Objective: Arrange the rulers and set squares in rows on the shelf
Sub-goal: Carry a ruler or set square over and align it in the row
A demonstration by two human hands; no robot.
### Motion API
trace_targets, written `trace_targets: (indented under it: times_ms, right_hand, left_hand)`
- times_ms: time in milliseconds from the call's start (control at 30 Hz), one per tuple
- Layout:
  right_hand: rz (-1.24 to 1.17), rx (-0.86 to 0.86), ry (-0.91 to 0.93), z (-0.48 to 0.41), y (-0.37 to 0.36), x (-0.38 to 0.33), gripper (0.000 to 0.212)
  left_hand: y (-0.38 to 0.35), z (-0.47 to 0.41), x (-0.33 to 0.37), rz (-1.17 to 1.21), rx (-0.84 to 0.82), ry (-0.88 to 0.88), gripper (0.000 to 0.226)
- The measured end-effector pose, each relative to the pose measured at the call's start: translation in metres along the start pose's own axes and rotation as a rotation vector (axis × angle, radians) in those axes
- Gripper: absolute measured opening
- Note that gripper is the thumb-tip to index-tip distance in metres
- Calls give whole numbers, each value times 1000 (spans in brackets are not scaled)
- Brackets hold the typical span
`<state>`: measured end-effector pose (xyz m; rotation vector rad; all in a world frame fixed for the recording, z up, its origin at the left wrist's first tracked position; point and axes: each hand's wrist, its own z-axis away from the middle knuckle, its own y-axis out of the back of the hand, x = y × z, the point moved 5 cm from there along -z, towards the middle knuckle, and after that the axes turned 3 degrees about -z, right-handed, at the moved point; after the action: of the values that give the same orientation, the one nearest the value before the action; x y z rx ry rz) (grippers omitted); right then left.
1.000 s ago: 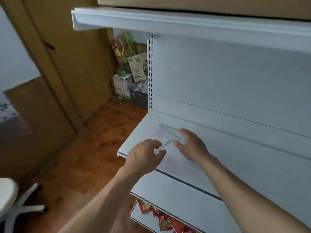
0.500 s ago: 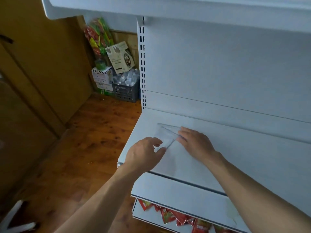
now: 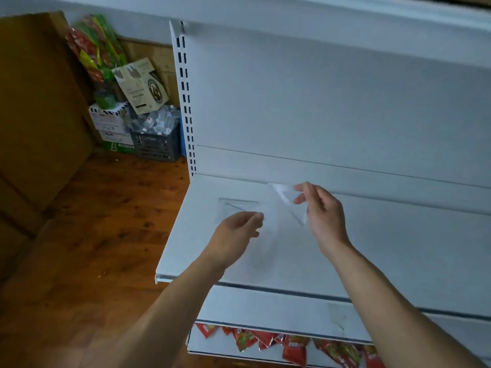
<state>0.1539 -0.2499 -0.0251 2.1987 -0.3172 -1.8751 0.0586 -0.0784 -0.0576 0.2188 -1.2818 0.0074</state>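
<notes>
Where both hands pressed flat before, right hand [image 3: 322, 216] now pinches a lifted set square [image 3: 287, 201], frame centre | left hand [image 3: 233, 232] released | second set square [image 3: 237, 208] flat on shelf [image 3: 202, 251].

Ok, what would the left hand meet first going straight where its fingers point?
The left hand would probably meet the clear set square the right hand pinches; depth is unclear, so it might pass beneath to the back panel.

floor [image 3: 101, 229]: reddish wood
corner: dark plastic crate [image 3: 155, 148] of clear packets [image 3: 156, 122], tan carton [image 3: 140, 86] leaning over it
beside it: stacked white boxes [image 3: 110, 126]
down low: red snack packets [image 3: 295, 346]
</notes>
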Motion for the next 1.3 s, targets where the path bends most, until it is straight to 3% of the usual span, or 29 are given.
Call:
trace_targets:
  times_ms: [200, 367, 600, 733, 1000, 1300]
  right_hand:
    - [-300, -276, -75, 29, 29, 3, 27]
    - [-396, -321, -94, 38, 60, 8, 24]
    - [-351, -111, -122, 63, 136, 27, 17]
    - [-234, -38, -155, 83, 195, 44, 6]
    - [-136, 208, -132, 136, 355, 87, 12]
    - [-66, 429, -155, 214, 536, 130, 16]
  left_hand:
    - [-61, -3, 4, 463, -304, 219, 51]
    - [-95, 2, 11, 528, -308, 181, 26]
    - [-142, 14, 35, 547, -152, 55, 14]
    - [-191, 29, 47, 579, -157, 23, 13]
    - [-347, 76, 68, 422, -338, -28, 13]
    - [-541, 138, 95, 173, -671, -179, 16]
